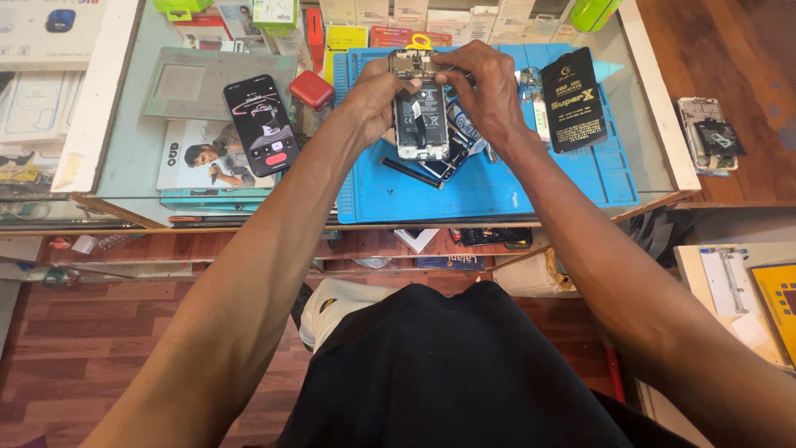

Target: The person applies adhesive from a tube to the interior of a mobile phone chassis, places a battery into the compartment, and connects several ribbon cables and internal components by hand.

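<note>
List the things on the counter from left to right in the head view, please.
Black phone → red case → left hand → opened phone → right hand → black battery pack → phone frame, far right on the wood.

We count two hands, left and right, one opened phone, one lit phone, one black battery pack, one blue mat, one red case and one stripped phone frame.

I'm looking at a phone repair shop: blue repair mat on a glass surface, accessory boxes behind the mat, stripped phone right of it.
</note>
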